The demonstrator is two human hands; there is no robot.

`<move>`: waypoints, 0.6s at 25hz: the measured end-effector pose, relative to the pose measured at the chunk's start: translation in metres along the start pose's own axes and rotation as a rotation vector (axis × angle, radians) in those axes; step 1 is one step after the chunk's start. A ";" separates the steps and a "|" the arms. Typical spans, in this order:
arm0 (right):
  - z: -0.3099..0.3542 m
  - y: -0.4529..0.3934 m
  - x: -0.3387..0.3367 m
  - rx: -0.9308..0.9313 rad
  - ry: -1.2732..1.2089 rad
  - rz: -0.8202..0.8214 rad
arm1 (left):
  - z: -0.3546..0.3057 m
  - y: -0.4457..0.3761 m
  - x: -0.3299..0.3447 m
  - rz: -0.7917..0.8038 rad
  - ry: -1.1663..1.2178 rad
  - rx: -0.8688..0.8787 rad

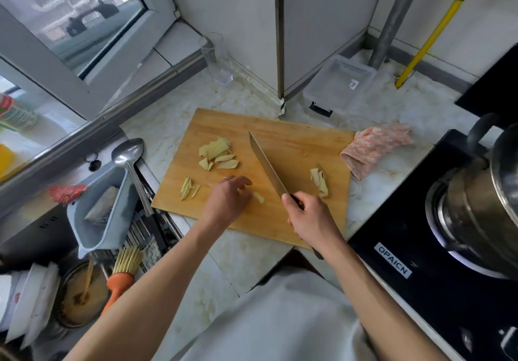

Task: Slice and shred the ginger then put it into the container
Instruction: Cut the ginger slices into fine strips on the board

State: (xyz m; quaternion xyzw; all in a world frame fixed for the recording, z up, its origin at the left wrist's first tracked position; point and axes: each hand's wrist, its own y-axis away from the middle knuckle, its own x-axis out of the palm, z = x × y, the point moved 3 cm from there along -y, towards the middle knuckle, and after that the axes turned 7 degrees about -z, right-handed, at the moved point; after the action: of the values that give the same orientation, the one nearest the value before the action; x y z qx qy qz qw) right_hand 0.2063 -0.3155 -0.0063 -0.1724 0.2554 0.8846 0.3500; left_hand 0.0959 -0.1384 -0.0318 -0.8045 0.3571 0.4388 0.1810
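A home kitchen: marble worktop (246, 251) with cutting board (294, 142), stove (406, 234) and pot (482, 201) at its right edge, sink (33, 231) left.

Bright daylight from the window (70, 21) at upper left, soft shadows, wide-angle bending and slight blur toward the edges.

Window (70, 19): far left, daylight coming through.
Walls (224, 10): pale, with a corner post far centre.
Counter (392, 103): light marble.
Stove (420, 248): black, right.
Sink (42, 234): near left.
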 end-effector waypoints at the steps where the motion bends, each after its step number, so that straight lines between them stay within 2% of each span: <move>1: -0.001 0.000 0.000 0.003 0.001 0.001 | 0.001 0.002 0.001 -0.005 0.006 0.015; 7: 0.000 -0.003 -0.001 0.000 0.000 -0.005 | 0.014 -0.017 -0.026 -0.236 -0.125 -0.091; 11: 0.008 -0.007 0.003 -0.010 0.023 -0.003 | 0.027 -0.044 -0.031 -0.120 -0.287 0.119; 15: 0.014 -0.008 0.009 -0.008 0.033 0.003 | 0.030 -0.057 -0.030 -0.067 -0.455 0.207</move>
State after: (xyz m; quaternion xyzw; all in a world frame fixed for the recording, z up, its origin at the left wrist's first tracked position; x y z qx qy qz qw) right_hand 0.2044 -0.2981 -0.0022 -0.1880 0.2579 0.8831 0.3439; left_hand 0.1100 -0.0692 -0.0247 -0.6737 0.3234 0.5634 0.3523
